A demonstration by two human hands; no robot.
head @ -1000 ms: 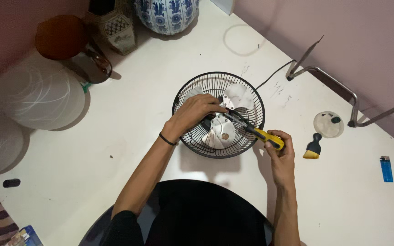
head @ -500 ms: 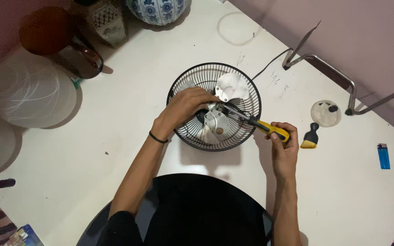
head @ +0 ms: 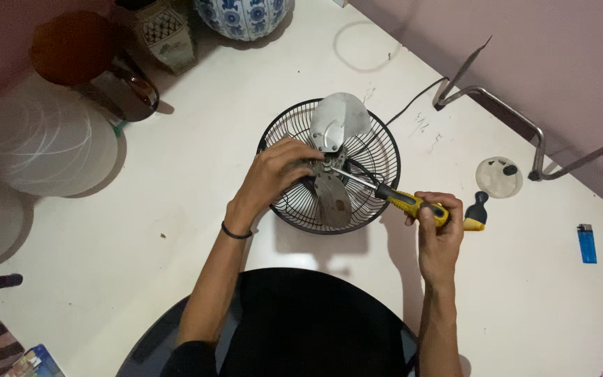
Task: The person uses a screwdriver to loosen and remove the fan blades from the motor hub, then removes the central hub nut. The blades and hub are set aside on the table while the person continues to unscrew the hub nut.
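A black wire fan guard (head: 382, 157) lies on the white table (head: 176, 202) with metal fan blades (head: 338, 119) inside it. My left hand (head: 277, 171) reaches into the guard and grips the blade hub at its centre. My right hand (head: 437, 220) holds a yellow-and-black handled screwdriver (head: 392, 197) just right of the guard. The screwdriver shaft points up-left, and its tip meets the hub beside my left fingers. One blade stands up past the guard's far rim and another points toward me.
A small yellow-bristled brush (head: 477, 213) and a round clear lid (head: 499, 176) lie right of my right hand. A blue lighter (head: 586, 243) sits farther right. A metal stand (head: 518, 122) and cord are behind; vases, a white round shade (head: 43, 146) are at left.
The fan blades have turned: one now sticks up past the far rim. My right hand and the screwdriver handle have shifted right and slightly down; my left hand stays on the hub.
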